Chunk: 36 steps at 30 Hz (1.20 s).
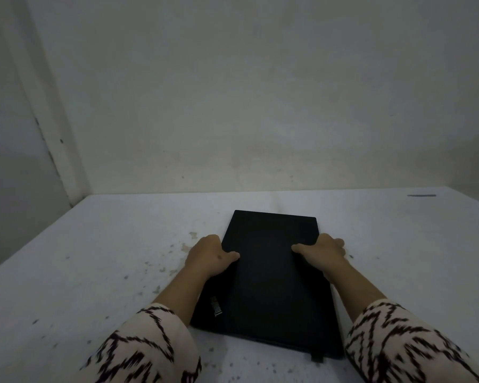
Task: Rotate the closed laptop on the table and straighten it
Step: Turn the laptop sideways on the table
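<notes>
Black closed laptop [271, 280] lies flat on the white table [80, 258], centre of frame toward 6 o'clock. Long axis runs 12 to 6, far short edge at 12, near short edge at 6 and slightly skewed, the near right corner lower in frame than the near left. Logo lettering [217, 306] sits on the lid at about 8 o'clock of the laptop, reading sideways. A small dark tab [317, 358] pokes out from the near edge at about 5 o'clock.

Left hand [209, 257] clamps the laptop's left long edge at 9 o'clock: thumb on top of the lid pointing toward 3, fingers curled down over the side, tips hidden. Right hand [325, 251] clamps the right long edge at 3 o'clock: thumb on the lid pointing toward 9, fingers wrapped over the outer side, knuckles visible. Both hands closed on the laptop, roughly level with each other, in the far half of the lid. Cannot tell whether the laptop is lifted off the surface at all; it looks to be resting.

Cream sleeves with black zigzag print: left sleeve [150, 346] at 7 o'clock, right sleeve [398, 344] at 5 o'clock, both blurred. Table surface has dark specks and stains, densest at 8 to 9 o'clock of the laptop. Plain grey wall [260, 92] behind at 12. Thin dark mark [422, 195] on the table at 2 o'clock, well apart from the laptop; too small to identify.
</notes>
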Available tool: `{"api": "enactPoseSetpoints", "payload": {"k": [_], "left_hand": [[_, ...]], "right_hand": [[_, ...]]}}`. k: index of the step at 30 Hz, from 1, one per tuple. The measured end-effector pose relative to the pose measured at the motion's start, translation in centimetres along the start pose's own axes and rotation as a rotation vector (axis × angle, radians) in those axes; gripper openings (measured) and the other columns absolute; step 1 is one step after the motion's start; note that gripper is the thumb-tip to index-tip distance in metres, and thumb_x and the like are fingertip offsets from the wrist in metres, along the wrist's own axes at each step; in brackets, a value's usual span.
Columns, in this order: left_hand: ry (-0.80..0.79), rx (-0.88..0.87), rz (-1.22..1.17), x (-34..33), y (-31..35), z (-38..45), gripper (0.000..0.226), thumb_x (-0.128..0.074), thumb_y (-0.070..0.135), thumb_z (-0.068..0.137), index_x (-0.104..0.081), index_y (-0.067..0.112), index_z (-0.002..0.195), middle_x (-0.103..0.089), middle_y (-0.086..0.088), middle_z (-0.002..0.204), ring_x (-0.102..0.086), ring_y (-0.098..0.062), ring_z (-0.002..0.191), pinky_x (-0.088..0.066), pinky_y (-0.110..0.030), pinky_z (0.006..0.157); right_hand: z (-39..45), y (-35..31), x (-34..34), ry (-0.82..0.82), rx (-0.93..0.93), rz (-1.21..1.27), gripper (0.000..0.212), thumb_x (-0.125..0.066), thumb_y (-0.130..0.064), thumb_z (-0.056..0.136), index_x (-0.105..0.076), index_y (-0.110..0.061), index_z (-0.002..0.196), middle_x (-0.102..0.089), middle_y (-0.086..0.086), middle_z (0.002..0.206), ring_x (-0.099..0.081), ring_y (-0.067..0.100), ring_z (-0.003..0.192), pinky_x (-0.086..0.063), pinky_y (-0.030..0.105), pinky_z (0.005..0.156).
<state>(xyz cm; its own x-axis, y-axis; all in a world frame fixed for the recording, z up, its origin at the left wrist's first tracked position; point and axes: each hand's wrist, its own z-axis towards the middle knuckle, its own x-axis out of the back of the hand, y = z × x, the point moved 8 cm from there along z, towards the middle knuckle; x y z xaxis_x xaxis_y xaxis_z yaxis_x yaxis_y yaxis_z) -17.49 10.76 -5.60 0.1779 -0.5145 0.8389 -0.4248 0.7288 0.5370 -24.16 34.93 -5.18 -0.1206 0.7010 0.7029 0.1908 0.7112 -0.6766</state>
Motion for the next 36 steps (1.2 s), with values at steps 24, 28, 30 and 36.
{"api": "enactPoseSetpoints", "payload": {"k": [24,28,30,36], "left_hand": [[0.021,-0.048,0.075,0.1,1.9,2.2,0.042,-0.054,0.039,0.091,-0.058,0.003,0.113,-0.062,-0.015,0.115,-0.060,-0.030,0.104,-0.044,-0.032,0.078],[0.034,-0.034,0.040,0.3,1.7,2.0,0.039,-0.056,0.036,0.090,-0.059,0.004,0.112,-0.065,-0.015,0.112,-0.062,-0.030,0.102,-0.046,-0.033,0.079],[0.049,-0.031,0.039,0.4,1.6,1.7,0.039,-0.056,0.036,0.090,-0.060,0.004,0.111,-0.065,-0.014,0.111,-0.062,-0.030,0.102,-0.045,-0.033,0.078],[0.090,-0.006,0.027,0.4,1.0,0.6,0.037,-0.057,0.036,0.090,-0.061,0.002,0.104,-0.064,-0.013,0.096,-0.056,-0.025,0.082,-0.041,-0.031,0.068]], "right_hand": [[-3.9,2.6,-0.3,0.098,0.103,-0.408,0.069,-0.038,-0.064,0.087,-0.046,-0.012,0.132,-0.035,0.012,0.144,-0.033,0.032,0.134,-0.025,0.050,0.109],[-3.8,2.6,-0.1,0.099,0.105,-0.349,0.066,-0.044,-0.066,0.084,-0.052,-0.016,0.126,-0.040,0.010,0.139,-0.037,0.030,0.131,-0.027,0.049,0.107],[-3.6,2.6,0.0,0.100,0.107,-0.337,0.064,-0.045,-0.066,0.083,-0.054,-0.017,0.124,-0.042,0.009,0.137,-0.038,0.029,0.129,-0.028,0.049,0.107],[-2.9,2.4,0.3,0.065,0.119,-0.347,0.065,-0.047,-0.067,0.081,-0.056,-0.018,0.124,-0.045,0.009,0.134,-0.041,0.029,0.127,-0.030,0.048,0.105]]}}
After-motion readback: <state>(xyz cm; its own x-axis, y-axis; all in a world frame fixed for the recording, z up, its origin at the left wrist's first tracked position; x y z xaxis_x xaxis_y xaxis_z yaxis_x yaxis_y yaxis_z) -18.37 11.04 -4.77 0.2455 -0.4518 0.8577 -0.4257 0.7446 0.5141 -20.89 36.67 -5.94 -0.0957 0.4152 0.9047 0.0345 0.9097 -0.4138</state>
